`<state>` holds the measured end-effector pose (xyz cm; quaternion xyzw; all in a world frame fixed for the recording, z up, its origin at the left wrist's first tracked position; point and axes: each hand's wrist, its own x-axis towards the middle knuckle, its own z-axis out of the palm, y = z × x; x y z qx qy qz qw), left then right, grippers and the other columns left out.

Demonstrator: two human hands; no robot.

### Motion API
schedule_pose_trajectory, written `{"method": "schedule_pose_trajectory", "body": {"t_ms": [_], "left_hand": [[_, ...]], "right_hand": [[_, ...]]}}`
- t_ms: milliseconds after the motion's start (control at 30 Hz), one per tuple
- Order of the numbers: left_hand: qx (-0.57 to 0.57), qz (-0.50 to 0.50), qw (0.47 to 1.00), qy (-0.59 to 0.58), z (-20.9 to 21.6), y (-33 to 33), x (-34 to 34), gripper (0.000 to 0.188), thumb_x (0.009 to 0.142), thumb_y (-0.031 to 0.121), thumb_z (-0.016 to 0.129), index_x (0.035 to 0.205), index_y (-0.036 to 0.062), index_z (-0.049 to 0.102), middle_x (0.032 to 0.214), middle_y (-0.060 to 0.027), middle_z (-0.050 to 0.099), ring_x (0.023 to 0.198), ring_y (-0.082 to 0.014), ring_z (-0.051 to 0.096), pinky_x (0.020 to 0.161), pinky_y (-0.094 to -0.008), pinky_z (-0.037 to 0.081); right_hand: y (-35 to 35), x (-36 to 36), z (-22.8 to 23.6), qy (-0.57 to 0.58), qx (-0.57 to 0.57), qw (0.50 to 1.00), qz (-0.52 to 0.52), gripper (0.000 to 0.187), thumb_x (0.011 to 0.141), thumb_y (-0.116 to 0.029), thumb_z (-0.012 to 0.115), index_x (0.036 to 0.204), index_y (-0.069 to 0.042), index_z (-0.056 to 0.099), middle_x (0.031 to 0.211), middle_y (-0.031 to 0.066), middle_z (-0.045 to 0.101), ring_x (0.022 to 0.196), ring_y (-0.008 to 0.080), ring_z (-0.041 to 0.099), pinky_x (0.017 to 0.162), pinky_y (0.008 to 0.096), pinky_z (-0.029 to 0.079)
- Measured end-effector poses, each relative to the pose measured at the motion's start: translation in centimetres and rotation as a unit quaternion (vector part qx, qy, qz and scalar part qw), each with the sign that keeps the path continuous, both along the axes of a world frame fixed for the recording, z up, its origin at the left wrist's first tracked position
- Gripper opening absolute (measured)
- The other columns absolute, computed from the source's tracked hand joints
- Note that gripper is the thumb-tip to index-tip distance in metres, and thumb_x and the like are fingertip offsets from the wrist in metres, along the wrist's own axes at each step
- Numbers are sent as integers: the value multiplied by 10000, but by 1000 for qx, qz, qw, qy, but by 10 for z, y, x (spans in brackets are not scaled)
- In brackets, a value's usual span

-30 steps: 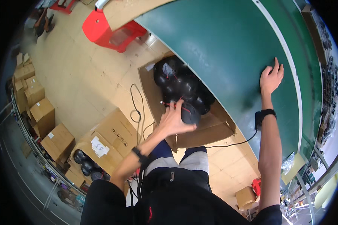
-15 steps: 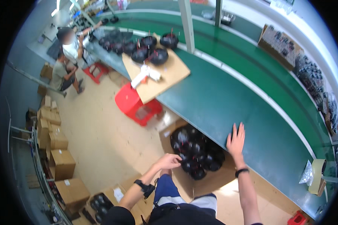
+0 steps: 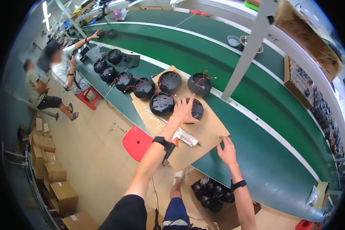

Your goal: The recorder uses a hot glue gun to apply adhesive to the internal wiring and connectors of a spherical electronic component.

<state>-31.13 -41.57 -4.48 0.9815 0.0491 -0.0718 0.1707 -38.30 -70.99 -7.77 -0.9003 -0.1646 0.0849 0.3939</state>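
My left hand (image 3: 183, 112) reaches over a black round shell (image 3: 196, 110) on a brown cardboard sheet (image 3: 209, 142). Its fingers and thumb curve around the shell's near-left side, covering part of it. My right hand (image 3: 227, 151) is at the sheet's right corner, fingertips at the edge and thumb apart from them. A white and orange glue gun (image 3: 187, 138) lies on the sheet just below my left hand. Other black shells (image 3: 162, 104) with red wires stand around it, one (image 3: 199, 84) by the belt's rail.
Under the green workbench (image 3: 264, 161), a carton (image 3: 222, 220) holds several black shells. A red stool (image 3: 137, 143) stands left of the sheet. A grey post (image 3: 249, 53) rises beyond my right hand. Two people (image 3: 61, 65) are at the far left; cartons (image 3: 63, 195) line the left side.
My left hand has moved up from beside the carton of shells to a shell on the cardboard sheet. My right hand has shifted from the bare bench to the sheet's corner. The view has moved.
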Motion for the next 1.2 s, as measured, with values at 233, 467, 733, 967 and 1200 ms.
{"method": "schedule_pose_trajectory", "body": {"t_ms": [233,467,733,967,1200], "left_hand": [[-179,-102,974,-92,28,-35,-89,1120,541,364,889,1494,137,346,1429,-280,362,1315,-526,383,968,-609,487],[-291,-512,746,312,-33,-189,-287,1274,584,406,898,1603,161,175,1585,-329,177,1395,-590,294,1006,-646,458],[-52,-391,836,382,-275,-254,-299,1209,630,474,867,1567,122,189,1523,-338,303,1395,-529,340,1115,-632,326],[163,-349,853,353,-335,-289,-333,1314,563,485,924,1572,205,130,1571,-263,194,1443,-486,249,1034,-653,412],[205,-345,886,233,-326,-277,-348,1182,687,318,882,1593,195,133,1604,-276,156,1469,-491,207,1110,-721,257]], "right_hand": [[-23,-32,-42,-171,-99,973,-116,362,873,-28,594,1234,-16,592,1370,246,500,1278,444,473,1069,489,412],[-217,-97,-89,-157,-318,871,-340,543,869,-52,515,1411,-14,504,1502,254,423,1350,426,429,1132,492,352],[-190,-67,-101,-225,-223,877,-362,482,820,-60,554,1299,-35,603,1398,223,524,1257,400,515,1062,483,402],[-221,-90,-93,-246,20,888,-387,240,837,-70,623,1055,-15,708,1285,213,627,1213,391,564,1047,427,442],[-249,-387,-50,-16,-25,986,-161,281,768,-50,646,1047,-64,675,827,96,641,776,301,631,707,389,527]]}}
